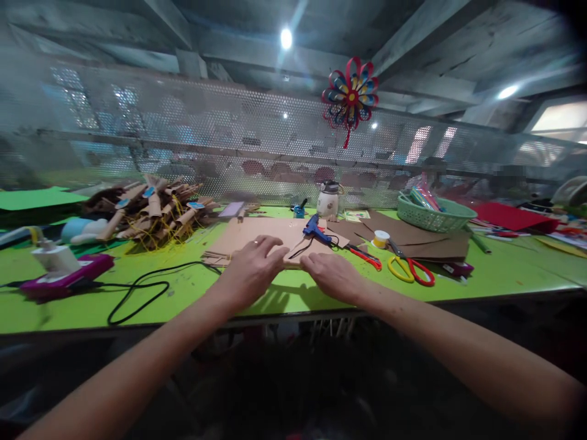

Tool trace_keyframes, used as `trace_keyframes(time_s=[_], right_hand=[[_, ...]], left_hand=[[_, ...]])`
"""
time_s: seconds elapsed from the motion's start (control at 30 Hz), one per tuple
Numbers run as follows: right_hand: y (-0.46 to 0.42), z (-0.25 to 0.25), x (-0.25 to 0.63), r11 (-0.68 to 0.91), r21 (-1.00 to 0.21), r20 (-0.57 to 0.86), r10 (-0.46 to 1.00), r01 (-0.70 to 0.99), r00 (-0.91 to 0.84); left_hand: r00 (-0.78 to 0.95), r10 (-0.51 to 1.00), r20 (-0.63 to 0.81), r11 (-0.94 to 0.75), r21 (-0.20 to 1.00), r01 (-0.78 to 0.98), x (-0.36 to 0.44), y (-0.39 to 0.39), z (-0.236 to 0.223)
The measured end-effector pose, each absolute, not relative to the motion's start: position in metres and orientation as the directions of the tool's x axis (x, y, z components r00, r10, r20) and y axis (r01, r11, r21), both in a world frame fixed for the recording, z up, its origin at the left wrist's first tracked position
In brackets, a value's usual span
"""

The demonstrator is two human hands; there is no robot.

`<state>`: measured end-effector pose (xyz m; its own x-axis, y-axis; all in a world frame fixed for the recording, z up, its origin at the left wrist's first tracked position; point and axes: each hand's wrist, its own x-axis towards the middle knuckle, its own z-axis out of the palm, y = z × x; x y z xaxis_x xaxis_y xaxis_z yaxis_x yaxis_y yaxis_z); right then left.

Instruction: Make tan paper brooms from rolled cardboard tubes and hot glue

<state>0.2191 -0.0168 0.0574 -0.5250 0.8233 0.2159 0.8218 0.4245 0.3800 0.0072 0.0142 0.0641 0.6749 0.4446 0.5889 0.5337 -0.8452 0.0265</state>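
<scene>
Cardboard piece between left grip and right grip, long axis running left to right; both curl at it, though whether clamped I cannot tell. Blue glue gun lies just beyond them; red-and-yellow-handled scissors right of the right grip

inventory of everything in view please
flower ornament: 1, multicoloured, hanging above
screen: 1, grey, behind table
table: 1, lime green, centre
cardboard rolls: many, brown, left
paper: several, green left, red right
power strip: 1, purple, left
cable: 1, black, left
cardboard: several sheets, brown, centre and right
glue gun: 1, blue, on cardboard
spool: 1, white and yellow, right
scissors: at least 1, red and yellow, right
bottle: 1, white, table's back
basket: 1, green, right
left hand and right hand: 2, ungloved, cardboard's near edge
</scene>
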Motion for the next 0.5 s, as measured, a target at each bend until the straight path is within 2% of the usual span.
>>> trace_keyframes(time_s=[0.03,0.07,0.1,0.13,0.17,0.2,0.27,0.37,0.5], right_hand=[[-0.017,0.058,0.219,0.412,0.377,0.232,0.825,0.83,-0.515],[-0.018,0.058,0.218,0.402,0.375,0.247,0.825,0.835,-0.508],[-0.018,0.058,0.216,0.395,0.377,0.261,0.823,0.838,-0.505],[-0.019,0.058,0.214,0.392,0.381,0.271,0.819,0.837,-0.506],[-0.02,0.057,0.211,0.388,0.388,0.28,0.814,0.836,-0.508],[-0.021,0.056,0.208,0.384,0.396,0.289,0.81,0.834,-0.51],[-0.024,0.053,0.201,0.374,0.406,0.308,0.803,0.834,-0.51],[-0.027,0.048,0.191,0.357,0.413,0.349,0.788,0.838,-0.508],[-0.03,0.042,0.181,0.313,0.41,0.411,0.775,0.857,-0.48]], left_hand=[[0.533,0.521,0.667,-0.815,0.204,0.541,0.008,0.003,0.063],[0.384,0.629,0.676,-0.759,0.428,0.491,0.01,-0.007,0.06],[0.307,0.753,0.582,-0.658,0.651,0.378,0.014,-0.015,0.055],[0.28,0.863,0.42,-0.483,0.848,0.218,0.018,-0.021,0.05],[0.256,0.933,0.252,-0.269,0.963,0.031,0.024,-0.024,0.044],[0.251,0.961,0.119,-0.086,0.987,-0.139,0.03,-0.024,0.039],[0.249,0.968,0.009,0.086,0.925,-0.37,0.044,-0.019,0.031],[0.164,0.986,-0.014,0.107,0.815,-0.569,0.061,-0.007,0.027],[0.067,0.994,-0.089,0.11,0.709,-0.696,0.072,0.002,0.029]])
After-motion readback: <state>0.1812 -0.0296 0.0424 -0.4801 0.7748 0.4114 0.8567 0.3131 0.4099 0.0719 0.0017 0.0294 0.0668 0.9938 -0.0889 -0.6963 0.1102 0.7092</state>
